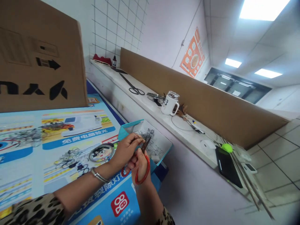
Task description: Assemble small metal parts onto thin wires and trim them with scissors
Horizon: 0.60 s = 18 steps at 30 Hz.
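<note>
Red-handled scissors (142, 168) are gripped in my right hand (140, 161), their dark blades pointing up and away over an open light-blue box (167, 144). Close beside the blades is my left hand (127, 148), with thumb and fingertips pinched together; whatever sits between them is too small to make out. Inside the white-lined box lies a tangle of thin dark strands (156, 147). On the printed table cover, left of my hands, are a loose heap of dark thin loops (70, 157) and a round tin (101, 153) with a cartoon face.
A large cardboard box (44, 68) stands at the back left. Along the wall, a narrow ledge (150, 107) carries black scissors (132, 86), a white mug (170, 104), a black phone (227, 165) and long thin sticks (250, 184). Another dark pile (25, 137) lies far left.
</note>
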{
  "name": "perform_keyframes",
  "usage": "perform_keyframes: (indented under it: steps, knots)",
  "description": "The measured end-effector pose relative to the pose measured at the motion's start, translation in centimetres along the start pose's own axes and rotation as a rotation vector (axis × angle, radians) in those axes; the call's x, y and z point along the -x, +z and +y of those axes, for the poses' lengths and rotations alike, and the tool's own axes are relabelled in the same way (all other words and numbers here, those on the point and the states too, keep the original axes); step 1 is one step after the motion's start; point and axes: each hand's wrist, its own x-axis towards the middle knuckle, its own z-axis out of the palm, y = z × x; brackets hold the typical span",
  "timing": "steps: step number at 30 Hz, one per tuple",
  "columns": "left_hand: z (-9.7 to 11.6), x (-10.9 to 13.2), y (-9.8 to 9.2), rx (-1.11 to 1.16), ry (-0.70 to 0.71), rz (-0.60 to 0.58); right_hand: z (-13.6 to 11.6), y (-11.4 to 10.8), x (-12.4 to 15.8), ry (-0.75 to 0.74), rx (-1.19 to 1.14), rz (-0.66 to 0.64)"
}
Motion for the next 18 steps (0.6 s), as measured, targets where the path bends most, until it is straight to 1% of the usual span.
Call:
perform_keyframes:
  steps: [4, 9, 11, 13, 15, 16, 18]
  knots:
    - [-0.4, -1.3, 1.2, -0.114, 0.061, -0.086, -0.6, -1.2, -0.1, 0.09, -0.075, 0.029]
    - [0.2, -1.9, 1.2, -0.295, 0.22, -0.169, -0.6, -1.8, 0.0, 0.132, -0.089, -0.001]
    - [0.7, -1.9, 0.7, -0.337, 0.263, -0.191, -0.6, -1.8, 0.2, 0.161, -0.075, -0.017]
    - [1.3, -1.8, 0.0, -0.355, 0.255, -0.196, -0.7, -1.7, 0.5, 0.202, -0.059, -0.022]
    - [1.9, -1.7, -1.1, -0.363, 0.215, -0.184, -0.6, -1.4, 0.8, 0.251, -0.045, -0.029]
    - [2.2, -1.6, -1.8, -0.358, 0.193, -0.158, -0.4, -1.2, 1.0, 0.269, -0.036, -0.043]
    - [2.7, -1.6, -3.4, -0.347, 0.13, -0.121, 0.1, -0.9, 1.4, 0.275, 0.007, -0.1]
